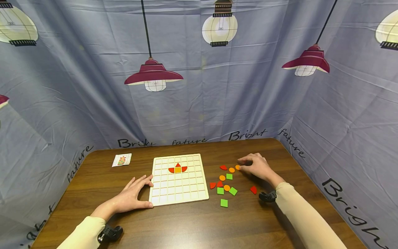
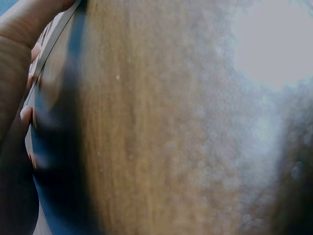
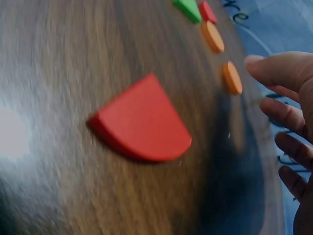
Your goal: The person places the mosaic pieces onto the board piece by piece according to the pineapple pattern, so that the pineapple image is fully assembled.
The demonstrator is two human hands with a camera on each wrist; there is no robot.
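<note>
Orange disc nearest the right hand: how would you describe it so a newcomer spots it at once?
On the brown wooden table, find the pale grid board. Right of it lie loose coloured pieces, and at their far side is the right hand. The orange disc sits by its fingers, farthest right of four such discs.

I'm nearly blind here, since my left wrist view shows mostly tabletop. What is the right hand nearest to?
Observer: The right hand is nearest an orange disc, the rightmost of the four in the head view.
Operator: What sits on the board?
Observer: A red triangle above a yellow-orange square, with a red rounded piece on each side of the square.
Operator: Any printed pattern about?
Observer: Yes, a printed card lies left of the board in the head view.
</note>
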